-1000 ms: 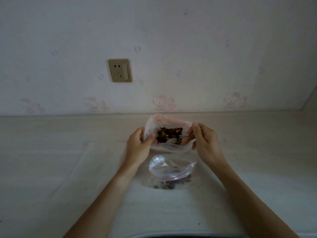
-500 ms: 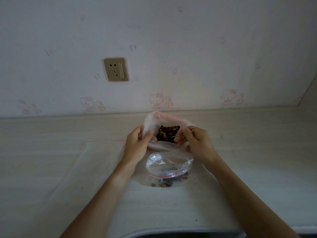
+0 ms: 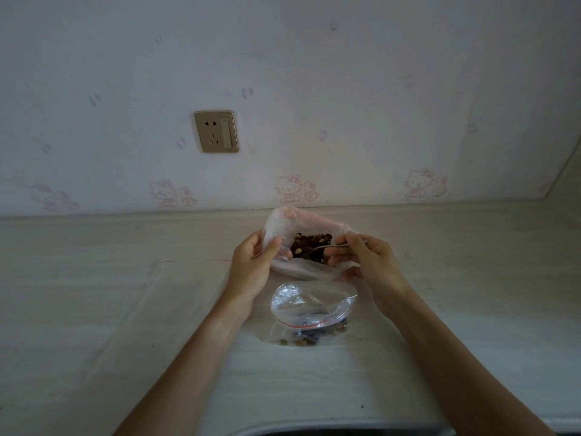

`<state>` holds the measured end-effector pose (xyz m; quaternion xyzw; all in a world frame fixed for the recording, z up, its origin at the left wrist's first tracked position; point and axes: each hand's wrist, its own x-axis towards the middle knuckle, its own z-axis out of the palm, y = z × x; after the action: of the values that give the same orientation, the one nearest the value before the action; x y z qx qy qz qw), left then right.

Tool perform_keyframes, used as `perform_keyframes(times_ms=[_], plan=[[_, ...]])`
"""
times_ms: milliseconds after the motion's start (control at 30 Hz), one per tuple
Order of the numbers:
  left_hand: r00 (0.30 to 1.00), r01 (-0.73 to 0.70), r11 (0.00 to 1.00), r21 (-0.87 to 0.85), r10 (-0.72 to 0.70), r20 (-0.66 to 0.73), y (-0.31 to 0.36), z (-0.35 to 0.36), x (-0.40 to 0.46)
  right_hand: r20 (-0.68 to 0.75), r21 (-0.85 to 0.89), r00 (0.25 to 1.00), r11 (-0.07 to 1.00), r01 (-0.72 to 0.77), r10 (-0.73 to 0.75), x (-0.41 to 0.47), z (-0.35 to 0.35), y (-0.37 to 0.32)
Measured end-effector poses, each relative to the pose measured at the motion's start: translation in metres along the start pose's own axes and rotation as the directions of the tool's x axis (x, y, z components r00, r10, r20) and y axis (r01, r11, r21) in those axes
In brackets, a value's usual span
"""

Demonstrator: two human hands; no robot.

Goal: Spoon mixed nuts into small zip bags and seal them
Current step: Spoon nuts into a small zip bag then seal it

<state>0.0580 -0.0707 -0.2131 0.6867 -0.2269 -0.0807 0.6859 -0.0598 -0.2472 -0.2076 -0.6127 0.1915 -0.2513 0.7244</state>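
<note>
The left hand (image 3: 254,265) pinches the crinkled left rim of a soft white plastic bag (image 3: 301,269) of dark mixed nuts (image 3: 309,247), which sits near the back edge of the pale wood-grain counter (image 3: 94,309). The right hand (image 3: 364,262) pinches a thin metal spoon (image 3: 327,247), its bowl among the nuts. Just nearer the front edge lies 1 clear, glossy small zip bag (image 3: 311,306), its mouth open, with a few nuts inside.

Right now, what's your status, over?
Left hand holds nut bag open. Right hand dips spoon in. Small zip bag open below. Nothing blocking.
</note>
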Motion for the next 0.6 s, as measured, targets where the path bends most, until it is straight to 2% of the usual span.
perform_keyframes(times_ms=[367, 600], plan=[[0.999, 0.047, 0.998, -0.039, -0.046, 0.027, 0.005, 0.0, -0.005, 0.031, 0.034, 1.0, 0.999, -0.006, 0.005, -0.002, 0.003, 0.001], [0.997, -0.045, 0.96, 0.277, 0.06, -0.044, 0.002, -0.013, 0.0, -0.026, -0.013, 0.998, 0.998, 0.053, -0.053, -0.012, -0.01, -0.013]])
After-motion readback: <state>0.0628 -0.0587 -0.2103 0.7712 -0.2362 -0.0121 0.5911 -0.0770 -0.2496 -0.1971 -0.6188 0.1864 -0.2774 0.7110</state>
